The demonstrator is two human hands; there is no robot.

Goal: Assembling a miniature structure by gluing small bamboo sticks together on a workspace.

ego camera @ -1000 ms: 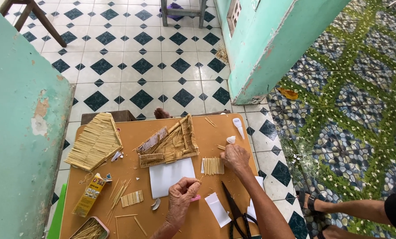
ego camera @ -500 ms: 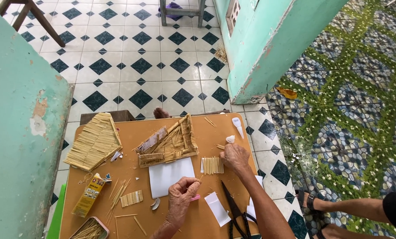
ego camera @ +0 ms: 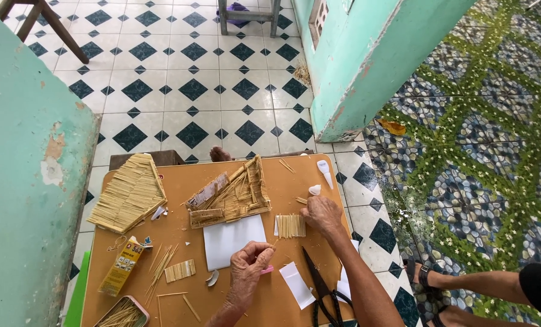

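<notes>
My left hand [ego camera: 249, 262] is closed around a thin bamboo stick and a small pink tool, above the orange table [ego camera: 285, 188]. My right hand [ego camera: 322, 212] rests with fingers spread on the table, pressing beside a small panel of glued sticks [ego camera: 290, 226]. A white card [ego camera: 233, 240] lies just left of that panel. Behind it stands a partly built stick model house [ego camera: 228, 195].
A woven stick roof panel [ego camera: 129, 194] lies at the table's left. A yellow glue box [ego camera: 121, 266], loose sticks [ego camera: 161, 266], a tin of sticks [ego camera: 123, 312], black scissors [ego camera: 320, 287] and paper slips [ego camera: 296, 284] lie nearby. Another person's arm [ego camera: 494, 284] and sandalled foot are at right.
My left hand has shifted slightly toward the stick panel with its stick. My right hand stays by the panel.
</notes>
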